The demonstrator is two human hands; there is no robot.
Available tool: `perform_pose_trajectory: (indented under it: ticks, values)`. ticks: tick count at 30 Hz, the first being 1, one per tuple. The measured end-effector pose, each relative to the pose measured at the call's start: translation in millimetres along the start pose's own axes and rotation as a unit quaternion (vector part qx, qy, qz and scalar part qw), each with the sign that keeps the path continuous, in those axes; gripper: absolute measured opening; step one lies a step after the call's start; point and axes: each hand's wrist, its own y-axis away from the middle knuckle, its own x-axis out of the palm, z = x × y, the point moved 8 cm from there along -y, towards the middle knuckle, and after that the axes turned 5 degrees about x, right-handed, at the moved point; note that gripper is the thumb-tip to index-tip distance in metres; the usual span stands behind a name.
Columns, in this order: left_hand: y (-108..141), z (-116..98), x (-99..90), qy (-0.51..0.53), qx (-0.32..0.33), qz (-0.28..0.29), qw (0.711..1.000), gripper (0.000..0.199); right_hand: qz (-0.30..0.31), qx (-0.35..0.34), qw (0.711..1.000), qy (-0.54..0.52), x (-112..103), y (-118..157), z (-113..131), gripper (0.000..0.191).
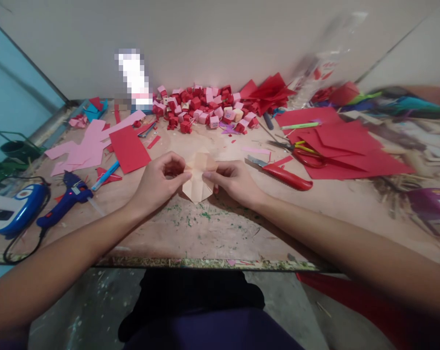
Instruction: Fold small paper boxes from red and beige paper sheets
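Note:
A small cream-coloured paper piece with creases and a pointed lower edge is held up just over the wooden table. My left hand pinches its left side between thumb and fingers. On the right side, my right hand grips it the same way, its fingertips partly hidden behind the paper. Green specks lie on the wood below. Nearest to my right hand is a red-handled utility knife; a red paper rectangle lies beyond my left hand.
Small red and pink paper cubes are heaped at the back. Scissors rest on red sheets at right, near a clear bottle. A blue glue gun, a blue-white device and pink paper lie left.

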Motion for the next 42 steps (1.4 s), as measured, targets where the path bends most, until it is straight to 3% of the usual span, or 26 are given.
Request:
perform_pose_trajectory:
  ticks: [6, 13, 20, 25, 30, 38, 42]
  values:
    - [0.2, -4.1, -4.5, 0.019, 0.032, -0.011, 0.999, 0.013, -0.001, 0.005, 1.0, -0.002, -1.9, -1.1, -2.2, 0.026]
    - [1.3, -7.2, 1.6, 0.013, 0.056, 0.022, 0.998, 0.008, 0.003, 0.002, 1.0, 0.001, -1.1, -0.3, -1.9, 0.029]
    - [3.2, -10.8, 6.6, 0.04, 0.04, 0.043, 0.997, 0.007, 0.022, -0.021, 1.0, 0.007, 4.8, 1.9, 0.6, 0.027]
    - [3.3, -9.6, 3.5, 0.042, 0.022, 0.017, 0.999, 0.012, 0.032, -0.038, 0.998, 0.036, 7.2, 2.7, 2.9, 0.028]
    - [-0.5, -6.5, 1.2, 0.084, -0.003, -0.004, 0.996, 0.032, 0.041, -0.039, 0.998, 0.032, 9.9, 3.2, 3.2, 0.026]
    - [-1.0, -3.0, 6.1, 0.085, -0.032, 0.018, 0.996, 0.037, -0.011, -0.048, 0.998, 0.037, 5.4, 3.9, 7.1, 0.034]
    - [2.9, 2.8, 13.0, 0.085, -0.05, 0.043, 0.994, 0.035, -0.003, -0.048, 0.998, 0.036, 6.4, 3.4, 9.6, 0.037]
